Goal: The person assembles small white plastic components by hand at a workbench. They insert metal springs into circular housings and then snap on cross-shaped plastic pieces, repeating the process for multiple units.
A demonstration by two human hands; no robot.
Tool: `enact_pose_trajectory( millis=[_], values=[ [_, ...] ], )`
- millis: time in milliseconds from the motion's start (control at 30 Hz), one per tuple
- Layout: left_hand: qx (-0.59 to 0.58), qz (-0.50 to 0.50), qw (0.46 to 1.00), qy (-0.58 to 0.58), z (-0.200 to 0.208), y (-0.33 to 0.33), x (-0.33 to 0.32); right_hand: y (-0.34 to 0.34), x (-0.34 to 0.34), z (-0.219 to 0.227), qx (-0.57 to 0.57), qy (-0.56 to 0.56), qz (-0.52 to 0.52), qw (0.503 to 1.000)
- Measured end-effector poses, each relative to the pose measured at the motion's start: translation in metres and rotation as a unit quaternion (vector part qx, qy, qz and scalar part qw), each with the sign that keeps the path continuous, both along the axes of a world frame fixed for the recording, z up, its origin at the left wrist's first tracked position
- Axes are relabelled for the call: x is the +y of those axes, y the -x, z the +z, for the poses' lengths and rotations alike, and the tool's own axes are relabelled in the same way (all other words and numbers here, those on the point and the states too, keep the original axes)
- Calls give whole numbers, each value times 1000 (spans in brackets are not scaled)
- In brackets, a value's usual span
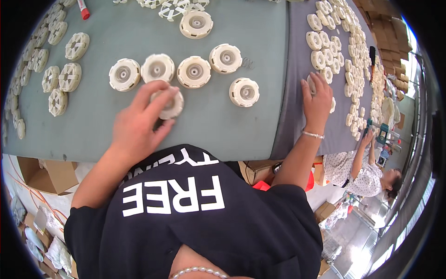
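My left hand [145,117] pinches a small round cream plastic part [172,107] by its edge, just in front of a row of larger parts; it is slightly blurred. Behind it stand ring-shaped cream housings with spiral centres: one at the left [124,74], a blurred one [157,69] and one in the middle [193,72]. Further right lie two more, one farther [226,58] and one nearer [244,92]. Over on the grey-purple cloth, my right hand [318,103] curls its fingers round a small cream part [311,85], mostly hidden by the hand.
Spoked cream discs [70,77] lie at the left, with more along the far left edge. Green-white spoked pieces [174,8] and a red marker [83,10] are at the back. Small cream parts [355,56] crowd the right table. A co-worker [360,169] is beyond.
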State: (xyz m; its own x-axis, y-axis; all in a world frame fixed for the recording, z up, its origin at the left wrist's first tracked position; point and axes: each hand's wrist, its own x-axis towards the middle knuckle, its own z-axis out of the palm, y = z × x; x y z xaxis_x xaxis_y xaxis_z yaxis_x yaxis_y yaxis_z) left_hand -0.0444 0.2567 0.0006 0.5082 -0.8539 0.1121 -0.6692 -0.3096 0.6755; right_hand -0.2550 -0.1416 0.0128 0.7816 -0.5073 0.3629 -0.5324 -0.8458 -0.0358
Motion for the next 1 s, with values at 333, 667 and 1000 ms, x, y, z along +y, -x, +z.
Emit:
enact_pose_trajectory(
  millis=[333, 667, 1000],
  values=[
    [47, -73, 996, 23, 11, 29, -18, -6, 167, 23, -14, -311, 135, 941],
    [76, -122, 989, 13, -3, 40, -29, -102, 70, -7, -78, -326, 166, 927],
    [141, -72, 986, 56, -14, 34, -20, -49, 169, 6, -74, -314, 377, 868]
  ],
)
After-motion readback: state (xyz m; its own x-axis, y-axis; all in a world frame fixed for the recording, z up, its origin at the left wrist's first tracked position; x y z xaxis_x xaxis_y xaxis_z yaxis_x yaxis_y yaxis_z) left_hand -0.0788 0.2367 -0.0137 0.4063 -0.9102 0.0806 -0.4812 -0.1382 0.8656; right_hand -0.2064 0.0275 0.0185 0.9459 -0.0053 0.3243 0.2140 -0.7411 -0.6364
